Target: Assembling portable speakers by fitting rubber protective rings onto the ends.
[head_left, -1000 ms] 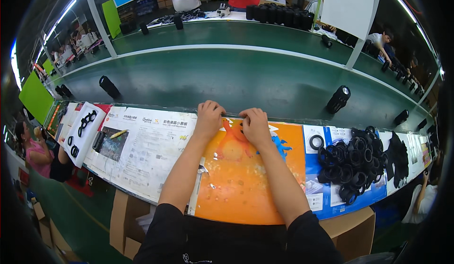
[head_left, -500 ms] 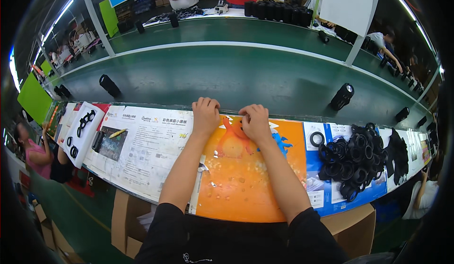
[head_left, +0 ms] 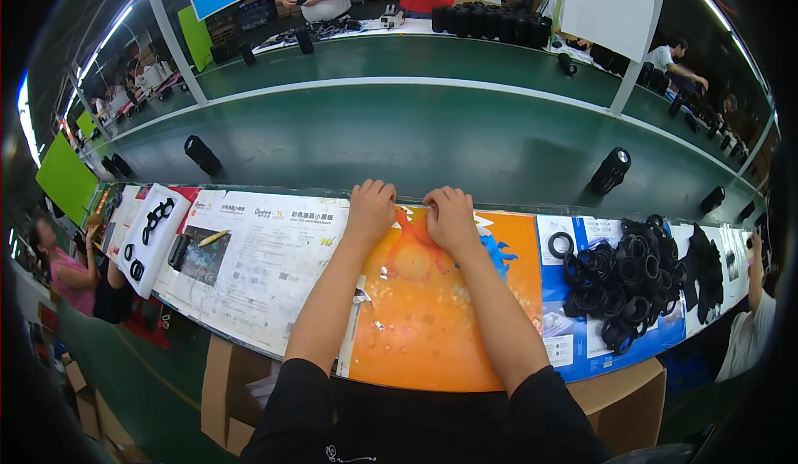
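Observation:
Both of my forearms reach across the workbench to its far edge. My left hand rests at that edge, its fingers loosely bent, with nothing seen in it. A short way to its right lies my right hand, also loosely bent over the edge and holding nothing visible; the fingertips of both are partly hidden. Beneath my arms is an orange printed sheet with worn spots. Right of it, a heap of black rubber-like rings covers part of a blue printed sheet, with one ring lying apart.
Beyond the bench runs a green conveyor surface bearing black cylindrical devices. Left on the bench are a white tray with black parts and a yellow pen. Co-workers sit at both sides and stand across. An open cardboard box stands below the bench.
The whole view has shifted slightly; my hands stay at the far edge. At the back right a co-worker has straightened up, and the person at far right has raised an arm.

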### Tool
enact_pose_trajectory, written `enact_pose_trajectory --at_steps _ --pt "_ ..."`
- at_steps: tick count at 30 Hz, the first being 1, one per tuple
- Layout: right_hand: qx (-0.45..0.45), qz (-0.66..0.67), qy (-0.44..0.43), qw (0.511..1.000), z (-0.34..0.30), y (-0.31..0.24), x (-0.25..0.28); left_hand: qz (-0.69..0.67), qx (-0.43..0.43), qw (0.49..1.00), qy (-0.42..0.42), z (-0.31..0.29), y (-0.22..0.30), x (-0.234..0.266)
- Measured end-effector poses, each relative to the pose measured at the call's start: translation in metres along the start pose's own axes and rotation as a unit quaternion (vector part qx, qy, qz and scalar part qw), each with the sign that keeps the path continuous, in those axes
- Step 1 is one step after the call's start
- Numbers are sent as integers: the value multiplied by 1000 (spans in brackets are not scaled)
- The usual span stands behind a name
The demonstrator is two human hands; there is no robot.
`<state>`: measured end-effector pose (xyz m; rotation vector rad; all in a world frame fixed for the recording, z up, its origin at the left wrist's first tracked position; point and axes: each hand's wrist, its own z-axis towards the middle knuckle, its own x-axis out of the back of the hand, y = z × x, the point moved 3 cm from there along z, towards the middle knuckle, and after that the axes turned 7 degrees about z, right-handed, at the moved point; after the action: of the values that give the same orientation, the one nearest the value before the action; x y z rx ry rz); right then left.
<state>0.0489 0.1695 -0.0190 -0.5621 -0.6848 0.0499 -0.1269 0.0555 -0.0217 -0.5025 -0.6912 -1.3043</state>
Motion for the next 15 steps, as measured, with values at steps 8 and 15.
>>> enact_pose_trajectory --at_steps 8,15 --pt "-29 -1 -3 1000 1 2 -1 16 16 1000 -18 -3 2 -1" --pt "-8 -46 42 998 -1 3 -2 18 10 999 -28 0 4 1"
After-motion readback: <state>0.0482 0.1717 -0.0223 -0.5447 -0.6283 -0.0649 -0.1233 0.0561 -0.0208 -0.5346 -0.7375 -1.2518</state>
